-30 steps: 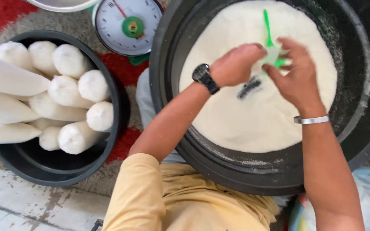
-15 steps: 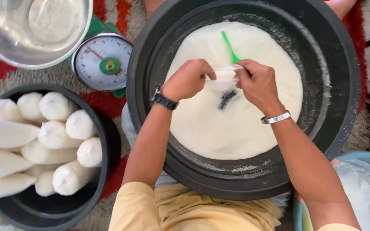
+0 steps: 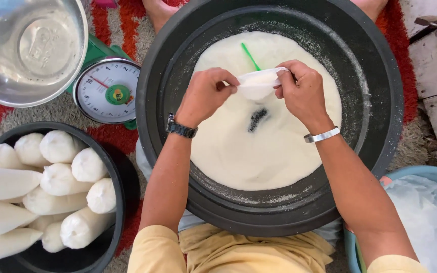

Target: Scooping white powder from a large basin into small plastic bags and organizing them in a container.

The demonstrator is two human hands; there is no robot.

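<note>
Over the middle of the big black basin (image 3: 380,151), both hands pinch the mouth of a small clear plastic bag (image 3: 257,84): the left hand (image 3: 206,96) grips its near-left edge, the right hand (image 3: 302,91) its right edge, fingers closed on the film. I judge the bag is being opened over the white powder (image 3: 259,151). A green scoop handle (image 3: 250,55) sticks up just behind it. Room is free inside the basin; the scale (image 3: 108,91) and the tub of filled bags (image 3: 51,187) crowd the left side.
</note>
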